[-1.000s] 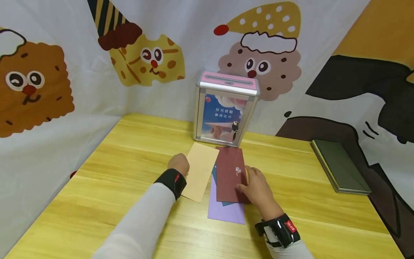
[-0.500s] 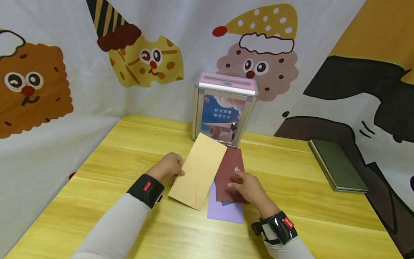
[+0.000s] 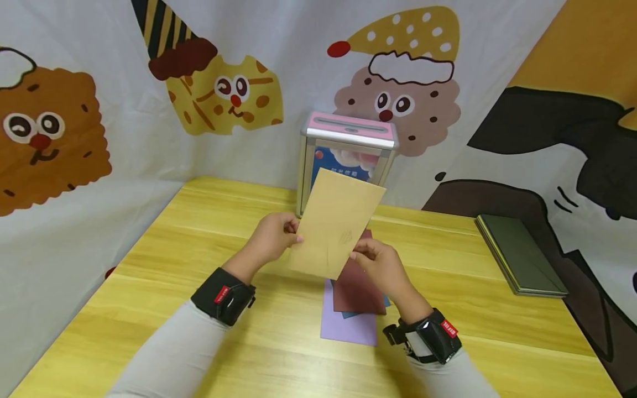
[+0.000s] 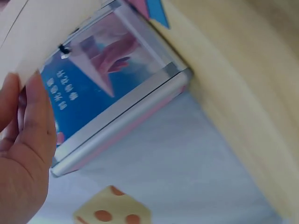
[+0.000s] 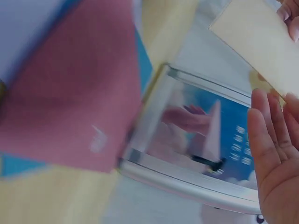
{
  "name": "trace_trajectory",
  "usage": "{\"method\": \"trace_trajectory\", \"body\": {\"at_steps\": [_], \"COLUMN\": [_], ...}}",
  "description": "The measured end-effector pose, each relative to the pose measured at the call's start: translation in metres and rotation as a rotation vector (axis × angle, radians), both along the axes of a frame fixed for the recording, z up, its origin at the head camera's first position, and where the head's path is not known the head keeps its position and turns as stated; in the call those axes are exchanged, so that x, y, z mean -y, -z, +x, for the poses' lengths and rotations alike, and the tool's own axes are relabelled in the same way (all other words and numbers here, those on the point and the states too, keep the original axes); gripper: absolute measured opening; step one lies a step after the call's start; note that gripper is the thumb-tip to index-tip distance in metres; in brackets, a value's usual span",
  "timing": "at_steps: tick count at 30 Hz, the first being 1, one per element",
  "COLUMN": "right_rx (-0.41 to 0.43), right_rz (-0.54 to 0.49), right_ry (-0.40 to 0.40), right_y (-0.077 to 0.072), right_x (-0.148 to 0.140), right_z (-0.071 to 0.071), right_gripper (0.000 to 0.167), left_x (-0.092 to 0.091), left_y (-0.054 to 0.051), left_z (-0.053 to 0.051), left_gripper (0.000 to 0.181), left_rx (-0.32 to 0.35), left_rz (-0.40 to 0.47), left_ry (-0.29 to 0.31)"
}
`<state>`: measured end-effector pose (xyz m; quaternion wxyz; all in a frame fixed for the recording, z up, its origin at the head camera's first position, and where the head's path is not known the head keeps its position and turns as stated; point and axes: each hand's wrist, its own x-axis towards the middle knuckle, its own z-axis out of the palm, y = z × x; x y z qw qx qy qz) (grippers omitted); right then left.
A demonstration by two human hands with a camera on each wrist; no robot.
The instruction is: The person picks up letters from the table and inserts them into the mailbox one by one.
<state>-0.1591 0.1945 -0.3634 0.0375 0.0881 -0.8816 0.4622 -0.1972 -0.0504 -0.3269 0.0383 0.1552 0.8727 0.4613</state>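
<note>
A cream envelope [image 3: 338,221] is held up off the table, tilted, in front of the metal letter box [image 3: 350,132]. My left hand [image 3: 273,237] pinches its left edge between thumb and fingers. On the opposite edge, my right hand [image 3: 385,271] pinches it near the lower right. Under it on the table lie a dark red envelope [image 3: 355,293], a blue one mostly covered, and a lilac envelope [image 3: 348,329]. In the right wrist view the red envelope [image 5: 74,93] shows a small white mark. The cream envelope hides the lower front of the box.
The letter box has a pink top with a slot [image 3: 350,124] and stands against a cartoon-printed cloth [image 3: 239,160]. A stack of dark green envelopes or booklets [image 3: 522,254] lies at the right of the wooden table [image 3: 164,265].
The left hand has lifted the cream envelope off the table, up and to the right. The right hand has left the red envelope and taken the cream one's right edge.
</note>
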Motion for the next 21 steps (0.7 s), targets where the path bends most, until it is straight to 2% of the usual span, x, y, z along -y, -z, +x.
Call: {"method": "trace_trajectory", "body": {"at_steps": [4,8,12,15,18,21], "right_rx": [-0.079,-0.241,-0.428,-0.540,-0.640,-0.747], "right_rz": [0.058,0.104,0.149,0.194,0.231,0.265], "right_ry": [0.000,0.010,0.019,0.023,0.039,0.055], "right_y": [-0.021,-0.045,-0.078,-0.106,-0.131,-0.148], "right_x": [-0.004,-0.009,-0.016,-0.019,-0.021,-0.021], "right_z": [-0.007,-0.021,-0.041,-0.056,-0.069,-0.082], "right_gripper": [0.005,0.005,0.002,0.008,0.013,0.014], "left_x": [-0.007,-0.014,-0.021,-0.026,-0.032,-0.038], "left_y": [-0.014,-0.031,-0.057,-0.080,-0.099,-0.113], "left_z": [-0.004,-0.014,-0.029,-0.041,-0.051,-0.058], "left_gripper": [0.018,0.020,0.022,0.022,0.026,0.031], "left_rx": [-0.135,-0.297,-0.507,-0.644,-0.720,-0.741], "left_rz": [-0.008,-0.006,0.008,0.034,0.061,0.070], "left_ry": [-0.019,-0.007,0.011,0.007,-0.007,-0.039]}}
